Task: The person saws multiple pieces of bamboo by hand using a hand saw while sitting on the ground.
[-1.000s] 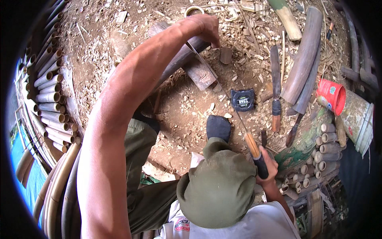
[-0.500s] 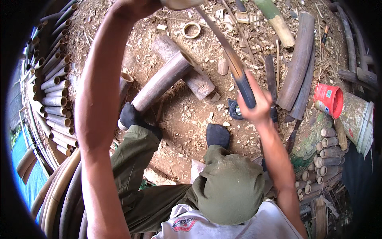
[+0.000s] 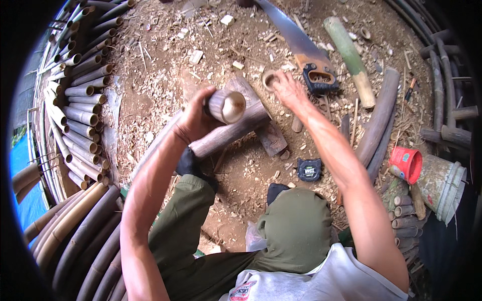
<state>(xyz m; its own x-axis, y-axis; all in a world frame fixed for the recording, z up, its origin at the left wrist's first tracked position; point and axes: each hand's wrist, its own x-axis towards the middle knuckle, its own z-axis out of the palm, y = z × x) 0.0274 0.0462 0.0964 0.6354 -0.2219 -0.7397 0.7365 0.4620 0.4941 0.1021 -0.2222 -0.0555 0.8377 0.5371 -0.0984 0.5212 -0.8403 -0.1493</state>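
My left hand [image 3: 198, 113] is wrapped round a short dark bamboo piece [image 3: 216, 104], its pale, closed end facing me. The fingers of my right hand [image 3: 290, 90] are closed at the edge of a narrow bamboo ring [image 3: 266, 79], which looks tilted. Just past that hand, a handsaw [image 3: 298, 45] with an orange and black handle lies on the ground. Below my left hand, a bamboo length [image 3: 228, 131] rests across a wooden block [image 3: 271, 138], its near end by my dark-covered left foot [image 3: 187, 161].
A black tape measure [image 3: 309, 169] lies near my right knee. Bamboo tubes [image 3: 83, 120] are stacked at the left. A green bamboo piece [image 3: 351, 60] and long dark bamboo [image 3: 379, 115] lie at the right, near a red container [image 3: 401, 163] and a dirty bucket [image 3: 442, 185]. Chips cover the ground.
My right hand has let go of the saw, now lying on the ground, and has moved to the ring. My left hand has come down and nearer with the bamboo piece. The view has shifted.
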